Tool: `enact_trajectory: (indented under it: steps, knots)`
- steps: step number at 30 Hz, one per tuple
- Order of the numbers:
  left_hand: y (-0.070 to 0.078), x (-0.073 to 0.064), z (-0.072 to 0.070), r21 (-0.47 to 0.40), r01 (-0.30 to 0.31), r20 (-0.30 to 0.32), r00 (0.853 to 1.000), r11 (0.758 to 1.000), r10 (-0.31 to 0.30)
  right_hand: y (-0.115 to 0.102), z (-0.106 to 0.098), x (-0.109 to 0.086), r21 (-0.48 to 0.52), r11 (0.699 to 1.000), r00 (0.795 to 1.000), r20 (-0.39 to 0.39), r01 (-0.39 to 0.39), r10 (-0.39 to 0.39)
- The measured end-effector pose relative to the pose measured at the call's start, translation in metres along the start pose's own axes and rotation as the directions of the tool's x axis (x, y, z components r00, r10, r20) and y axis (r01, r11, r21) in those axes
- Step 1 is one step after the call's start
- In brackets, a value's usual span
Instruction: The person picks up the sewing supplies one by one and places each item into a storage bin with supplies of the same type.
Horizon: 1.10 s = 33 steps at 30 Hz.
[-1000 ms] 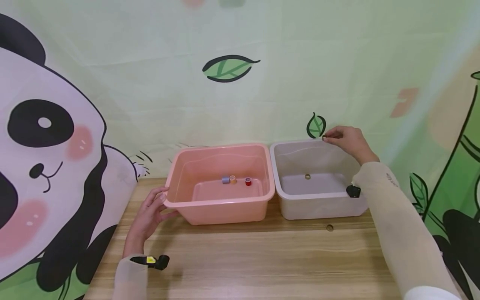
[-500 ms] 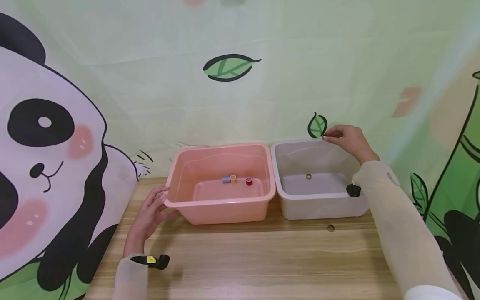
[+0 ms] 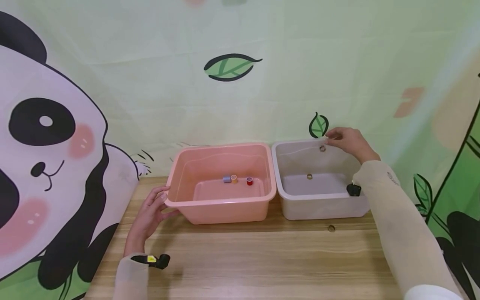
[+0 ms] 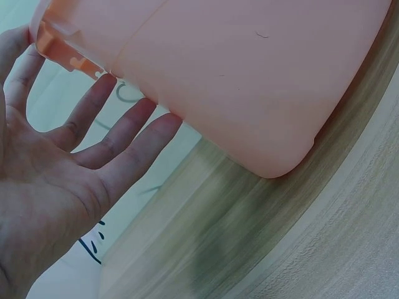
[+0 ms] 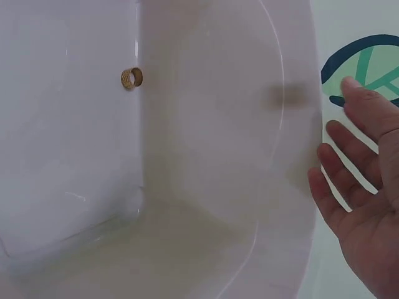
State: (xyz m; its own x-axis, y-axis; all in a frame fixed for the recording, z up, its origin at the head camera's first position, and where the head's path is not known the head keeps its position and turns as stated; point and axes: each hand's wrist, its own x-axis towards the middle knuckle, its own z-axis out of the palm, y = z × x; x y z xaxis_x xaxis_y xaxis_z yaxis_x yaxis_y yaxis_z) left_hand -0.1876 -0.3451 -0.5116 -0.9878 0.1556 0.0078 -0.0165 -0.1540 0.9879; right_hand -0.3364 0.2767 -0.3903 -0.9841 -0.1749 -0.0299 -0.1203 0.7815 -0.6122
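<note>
My left hand [image 3: 147, 216] touches the left end of the pink basin [image 3: 221, 203], its fingers nearly straight against the outer wall in the left wrist view. At the back rim of the grey basin [image 3: 322, 195], my right hand [image 3: 350, 143] has its fingers loosely spread, with nothing between them in the right wrist view. A small gold ring [image 3: 322, 148] appears just below the right fingertips, inside the grey basin and apart from the hand. Another gold ring [image 5: 131, 78] lies on that basin's floor.
Small blue [image 3: 226, 179], yellow [image 3: 234, 179] and red [image 3: 249, 181] cylinders sit inside the pink basin. One more ring [image 3: 331, 228] lies on the wooden table [image 3: 262, 258] before the grey basin. A printed cloth [image 3: 168, 96] hangs behind.
My right fingers have let go of a gold ring, which is now below them inside the grey basin. My left hand keeps its place on the pink basin.
</note>
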Motion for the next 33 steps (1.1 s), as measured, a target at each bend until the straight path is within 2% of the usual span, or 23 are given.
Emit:
enact_trajectory:
  steps: [3, 21, 33]
  knots:
    - [0.0, 0.0, 0.0, -0.018, -0.011, 0.01, 1.0, 1.0, 0.011, 0.0, -0.001, 0.0, -0.025, 1.0, 1.0, 0.024, -0.005, 0.006]
    - [0.0, 0.002, 0.003, -0.01, -0.015, 0.021, 1.0, 1.0, 0.015, 0.003, -0.003, 0.0, -0.027, 1.0, 1.0, 0.019, -0.009, 0.009]
    - [-0.001, 0.009, 0.002, 0.018, -0.008, 0.019, 1.0, 1.0, 0.007, -0.01, -0.011, -0.002, -0.047, 0.998, 0.999, 0.017, 0.044, -0.043]
